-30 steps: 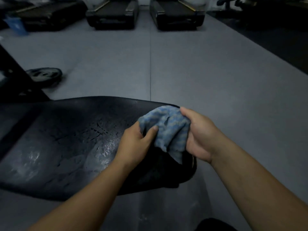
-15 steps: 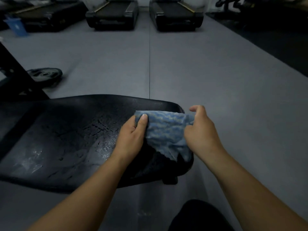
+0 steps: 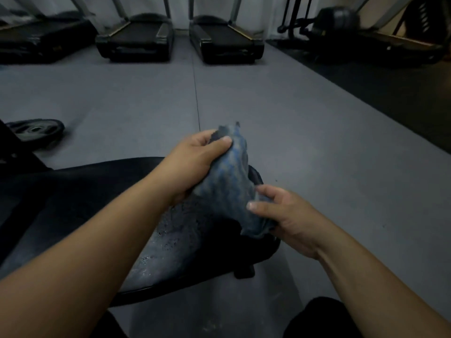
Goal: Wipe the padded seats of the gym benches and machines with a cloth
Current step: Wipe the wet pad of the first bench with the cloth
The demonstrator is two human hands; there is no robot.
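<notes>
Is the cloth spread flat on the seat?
No, the cloth is bunched up, gripped by the left hand at its top and the right hand lower down, over the seat.

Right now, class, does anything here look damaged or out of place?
Yes. The bench pad shows a pale, pitted patch below the cloth, worn or wet. A weight plate lies loose on the floor, left.

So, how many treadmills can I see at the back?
3 treadmills: far left, left of centre, centre. The dark machine at right may be another.
</notes>
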